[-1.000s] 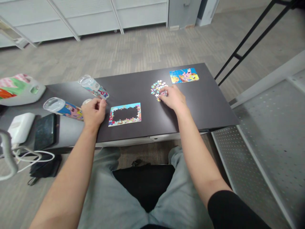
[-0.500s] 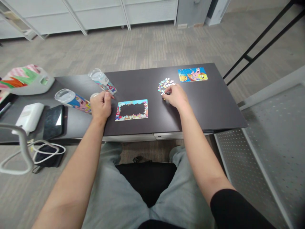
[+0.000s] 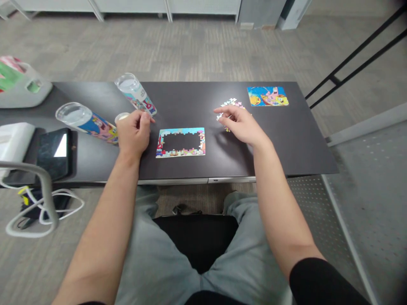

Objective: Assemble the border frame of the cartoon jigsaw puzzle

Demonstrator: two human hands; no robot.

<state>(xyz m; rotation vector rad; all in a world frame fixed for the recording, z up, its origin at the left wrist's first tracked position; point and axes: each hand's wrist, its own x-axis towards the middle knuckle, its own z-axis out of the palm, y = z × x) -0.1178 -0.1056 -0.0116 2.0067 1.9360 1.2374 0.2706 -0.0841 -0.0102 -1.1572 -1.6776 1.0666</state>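
My right hand [image 3: 241,123] hovers over a pile of small jigsaw puzzle pieces [image 3: 233,101], thumb and fingers apart, nothing visible between them. The hand partly covers the pile. Curled into a fist, my left hand [image 3: 133,132] rests on the table by two clear-lidded printed tubes; no object shows in it. One tube [image 3: 98,126] lies to its left, the other tube [image 3: 137,94] just beyond it. Between my hands lies a jigsaw border [image 3: 180,153], its middle showing bare tabletop. A colourful cartoon picture [image 3: 267,96] lies flat at the far right.
The dark table [image 3: 190,101] also carries a black tablet-like device [image 3: 54,152], a white box-shaped device [image 3: 14,142] and a white basket [image 3: 33,91] at the left. A round lid-like item [image 3: 121,116] sits behind my left hand. White cables [image 3: 68,207] hang beside the front edge.
My right hand has lifted from the pile and its fingers have spread apart. My left hand stays in a fist beside the tubes. The view has shifted slightly.
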